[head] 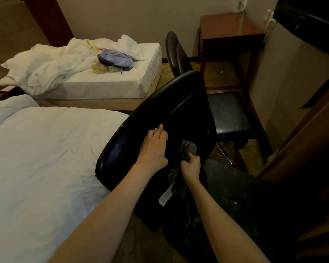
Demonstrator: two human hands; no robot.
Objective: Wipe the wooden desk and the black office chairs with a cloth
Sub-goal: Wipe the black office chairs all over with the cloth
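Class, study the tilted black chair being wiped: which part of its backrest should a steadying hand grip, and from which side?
Probably the curved rim of the chair backrest, reached from the bed side: the face is broad and smooth, with nothing to curl fingers round, and the right hand holds the cloth at its middle.

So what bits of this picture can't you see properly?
Head view only:
- cloth: its middle is hidden inside the right hand.
- left hand: its fingertips are too dark against the near chair back to tell if they grip.
- far chair back: its lower part is hidden behind the near chair back.
- Bottom right corner: too dark to make out.
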